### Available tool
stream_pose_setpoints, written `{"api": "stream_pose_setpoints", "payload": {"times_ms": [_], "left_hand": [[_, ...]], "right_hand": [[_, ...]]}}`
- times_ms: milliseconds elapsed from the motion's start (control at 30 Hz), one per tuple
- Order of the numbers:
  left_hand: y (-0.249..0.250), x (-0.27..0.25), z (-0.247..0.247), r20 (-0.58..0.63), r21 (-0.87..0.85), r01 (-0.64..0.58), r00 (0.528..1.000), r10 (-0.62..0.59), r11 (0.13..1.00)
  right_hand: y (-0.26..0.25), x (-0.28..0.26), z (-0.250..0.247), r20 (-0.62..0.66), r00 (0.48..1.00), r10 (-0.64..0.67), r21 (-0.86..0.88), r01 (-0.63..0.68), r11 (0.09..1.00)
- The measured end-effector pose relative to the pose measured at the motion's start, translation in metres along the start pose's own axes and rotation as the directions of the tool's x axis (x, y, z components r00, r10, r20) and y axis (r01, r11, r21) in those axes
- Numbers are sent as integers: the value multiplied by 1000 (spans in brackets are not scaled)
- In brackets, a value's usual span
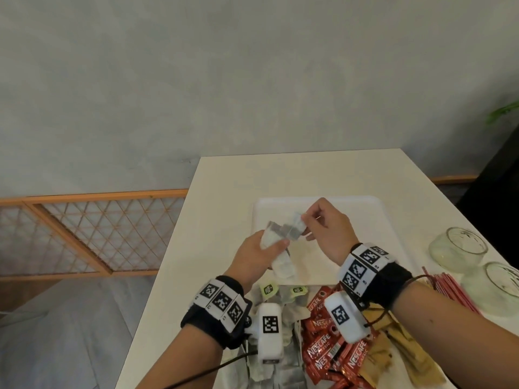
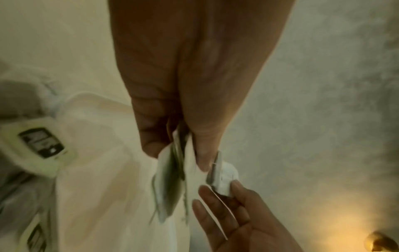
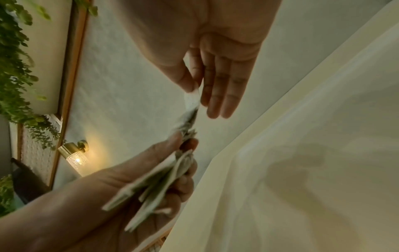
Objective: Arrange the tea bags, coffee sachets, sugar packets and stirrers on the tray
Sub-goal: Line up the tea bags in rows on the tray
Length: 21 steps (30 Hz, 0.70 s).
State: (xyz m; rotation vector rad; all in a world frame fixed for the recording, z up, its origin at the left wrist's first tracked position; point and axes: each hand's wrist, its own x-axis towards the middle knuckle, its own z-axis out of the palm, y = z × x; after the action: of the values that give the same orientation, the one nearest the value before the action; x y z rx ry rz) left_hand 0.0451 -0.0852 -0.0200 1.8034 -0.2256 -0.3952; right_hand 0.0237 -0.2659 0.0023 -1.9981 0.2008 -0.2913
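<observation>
Above the white tray [image 1: 373,220] my left hand [image 1: 259,252] grips a bundle of several white tea bags [image 1: 280,261], seen edge-on in the left wrist view as tea bags [image 2: 172,177] and in the right wrist view as tea bags [image 3: 155,185]. My right hand [image 1: 314,224] pinches the end of one tea bag [image 1: 296,224] between thumb and forefinger at the top of the bundle; the other fingers [image 3: 224,95] are straight. More tea bags with green tags [image 1: 269,289] lie near the tray's front edge.
Red coffee sachets [image 1: 323,349] and brown sugar packets [image 1: 393,349] are piled at the table's near edge. Red stirrers [image 1: 449,290] lie to the right, beside two glass cups [image 1: 457,248]. A wall lamp [image 3: 75,155] and plants show in the right wrist view.
</observation>
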Motion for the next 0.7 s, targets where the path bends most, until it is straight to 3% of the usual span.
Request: {"api": "stream_pose_setpoints", "payload": {"times_ms": [100, 200, 333, 467, 533, 700], "left_hand": [[3, 19, -6, -107, 207, -94, 987, 118, 974], [10, 33, -1, -63, 389, -144, 981, 182, 910], [10, 47, 4, -55, 326, -209, 969, 239, 922], [8, 68, -3, -123, 309, -174, 968, 221, 935], [6, 81, -10, -140, 307, -106, 978, 155, 946], [-1, 110, -26, -63, 271, -4, 998, 22, 963]], "right_hand": [[0, 15, 0, -52, 998, 32, -103, -37, 994], [-5, 28, 11, 9, 998, 55, -119, -53, 991], [-6, 45, 25, 6, 996, 89, -23, -88, 996], [-3, 62, 31, 83, 989, 118, 143, -129, 981], [1, 73, 30, 138, 985, 102, 178, -126, 976], [23, 107, 35, 221, 968, 116, -19, -114, 993]]}}
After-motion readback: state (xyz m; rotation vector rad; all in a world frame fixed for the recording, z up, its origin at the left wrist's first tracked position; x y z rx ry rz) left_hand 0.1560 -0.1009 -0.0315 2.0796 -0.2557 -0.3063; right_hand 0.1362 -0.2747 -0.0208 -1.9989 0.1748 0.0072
